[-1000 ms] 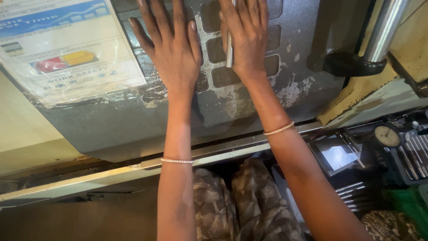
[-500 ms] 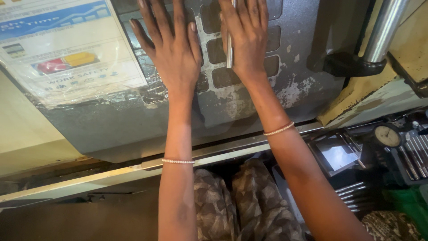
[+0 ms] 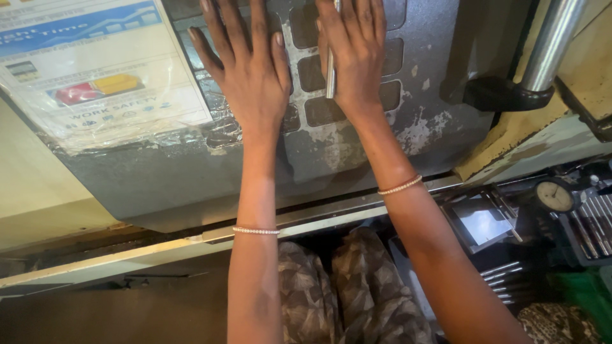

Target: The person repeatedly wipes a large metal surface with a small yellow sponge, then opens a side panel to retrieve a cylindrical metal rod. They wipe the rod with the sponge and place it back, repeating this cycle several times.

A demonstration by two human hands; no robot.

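Change since earlier frames: almost none; both hands sit where they were on the grey panel, camera view barely shifted.
Left hand [image 3: 252, 76]: flat, palm down on the grey machine panel [image 3: 191, 172], fingers spread, thumb out to the side; holds nothing.
Right hand [image 3: 354, 60]: flat on the same panel, fingers close together, pressing a thin metal rod [image 3: 331, 70] under the palm edge and thumb side; more pinned than gripped.
Rod position: lies upright along the panel, across the dark rounded-square recesses [image 3: 319, 73], between the two hands.
Step in hand: looks like steadying or lining up the rod against the recessed grid, left hand bracing.
Next move calls for: judged, a small controlled slide or press of the rod with the left hand held firm; risk is the rod slipping off the slanted face.
Hidden or cut off: fingertips of both hands and the rod's top end run out of frame; rod's full length unclear.
Hard to make out: what the recesses are; tools at lower right are dark, only a round dial gauge [image 3: 554, 195] is clear.
Other: laminated poster [image 3: 95, 70] on panel left, shiny steel column [image 3: 551, 44] upper right.
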